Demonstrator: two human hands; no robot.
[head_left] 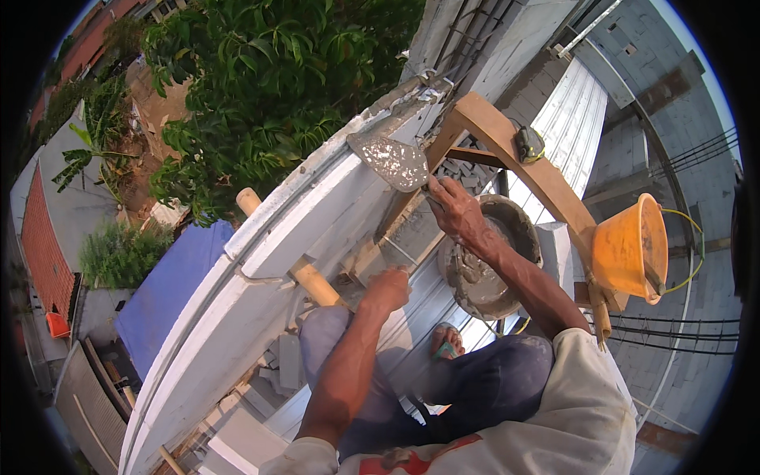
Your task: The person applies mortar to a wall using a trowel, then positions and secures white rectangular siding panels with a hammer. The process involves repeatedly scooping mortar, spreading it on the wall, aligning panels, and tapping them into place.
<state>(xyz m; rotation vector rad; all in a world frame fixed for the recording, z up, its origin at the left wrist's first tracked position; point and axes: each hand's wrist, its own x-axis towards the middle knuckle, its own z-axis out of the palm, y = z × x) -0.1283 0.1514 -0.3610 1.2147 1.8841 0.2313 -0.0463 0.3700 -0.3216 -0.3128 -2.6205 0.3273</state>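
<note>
My right hand (457, 212) is closed round the handle of a metal trowel (386, 161); its blade, smeared with grey mortar, is over the top edge of a pale block wall (305, 214). Below that hand sits a dark bucket of wet mortar (483, 281). My left hand (385, 289) is closed near my knee, beside a bamboo pole (315, 282) that sticks through the wall; whether anything is inside its fingers I cannot make out.
A wooden frame (538, 182) at right carries an orange bucket (625, 249) and a small dark object (529, 145). Metal sheeting (570, 103) and stacked blocks lie below. Beyond the wall is a drop to trees (237, 71), roofs and a blue sheet (170, 285).
</note>
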